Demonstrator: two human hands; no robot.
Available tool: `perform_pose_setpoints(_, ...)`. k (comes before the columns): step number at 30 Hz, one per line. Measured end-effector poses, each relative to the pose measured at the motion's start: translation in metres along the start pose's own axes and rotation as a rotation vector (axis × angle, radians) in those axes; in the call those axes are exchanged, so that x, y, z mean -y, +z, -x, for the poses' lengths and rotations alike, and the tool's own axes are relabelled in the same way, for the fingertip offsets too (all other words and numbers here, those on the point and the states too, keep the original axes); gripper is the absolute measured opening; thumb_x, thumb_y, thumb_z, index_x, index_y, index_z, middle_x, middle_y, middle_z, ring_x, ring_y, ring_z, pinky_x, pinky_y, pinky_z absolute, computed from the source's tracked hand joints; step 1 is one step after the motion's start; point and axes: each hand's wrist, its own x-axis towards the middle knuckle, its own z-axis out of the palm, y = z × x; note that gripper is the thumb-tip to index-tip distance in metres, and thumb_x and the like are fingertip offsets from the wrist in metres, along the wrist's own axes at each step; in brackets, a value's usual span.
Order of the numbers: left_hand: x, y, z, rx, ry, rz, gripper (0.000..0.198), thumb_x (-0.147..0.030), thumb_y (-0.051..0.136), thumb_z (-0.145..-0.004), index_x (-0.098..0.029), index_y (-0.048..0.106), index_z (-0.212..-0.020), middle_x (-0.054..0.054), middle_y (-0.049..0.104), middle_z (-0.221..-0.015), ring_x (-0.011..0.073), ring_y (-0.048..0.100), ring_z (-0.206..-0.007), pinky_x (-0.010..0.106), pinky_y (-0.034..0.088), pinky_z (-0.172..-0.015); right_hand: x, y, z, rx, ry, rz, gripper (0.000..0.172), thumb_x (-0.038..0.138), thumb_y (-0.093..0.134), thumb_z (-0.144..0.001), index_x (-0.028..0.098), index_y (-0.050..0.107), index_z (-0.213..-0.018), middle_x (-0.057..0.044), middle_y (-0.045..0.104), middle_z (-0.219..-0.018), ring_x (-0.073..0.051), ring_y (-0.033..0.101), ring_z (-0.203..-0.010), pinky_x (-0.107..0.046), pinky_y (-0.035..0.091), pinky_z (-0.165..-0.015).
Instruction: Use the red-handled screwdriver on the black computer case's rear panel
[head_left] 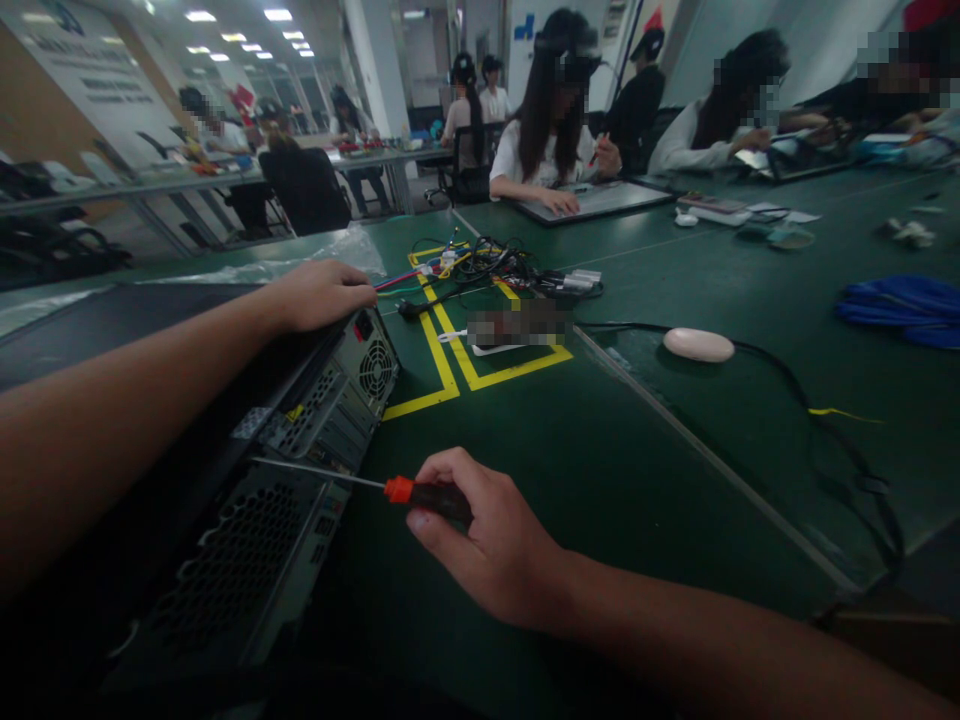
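A black desktop computer case (172, 310) lies at the left with its grey metal rear panel (315, 500) facing right. My left hand (330, 292) rests on top of the case near its far rear corner, palm down, holding nothing; its fingers are partly hidden. Wrapped around the dark handle of a screwdriver (399, 489) with an orange collar is my right hand (487, 535). The long thin shaft points left, and its tip meets the rear panel near the upper edge. Whether it sits in a screw is too small to tell. A round fan grille (376, 370) shows on the panel.
Beyond the case lie tangled cables (487, 262) and a blurred-out item (517, 326) among yellow tape lines (517, 375). A black cord with a pale oval piece (699, 345) and a blue bundle (904, 310) lie right. A person (555, 130) works across the table.
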Motion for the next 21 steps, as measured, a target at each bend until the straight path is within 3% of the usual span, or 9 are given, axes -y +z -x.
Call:
perform_pose_setpoints(18,0.0025,0.0015,-0.0013,-0.002,0.015,-0.005,0.061,-0.052,0.035,-0.092,-0.013,0.077,-0.112,0.017,0.074,-0.112,0.0321,0.066,-0.102,0.042,0.048,-0.091,0.0019,-0.0008,-0.002,0.009,0.006,0.041,0.018,0.032,0.058,-0.104,0.019,0.069,-0.105,-0.002,0.069,-0.088,-0.016,0.061,-0.076,-0.03,0.046,-0.073)
perform_pose_setpoints(21,0.0038,0.0017,-0.0023,-0.003,0.008,-0.003,0.061,-0.054,0.036,-0.092,-0.015,0.077,-0.113,0.016,0.075,-0.113,0.0322,0.067,-0.103,0.041,0.048,-0.092,0.001,0.0,-0.0009,0.032,0.009,0.028,0.021,0.034,0.058,-0.104,0.018,0.068,-0.113,-0.003,0.071,-0.092,-0.017,0.063,-0.079,-0.031,0.047,-0.073)
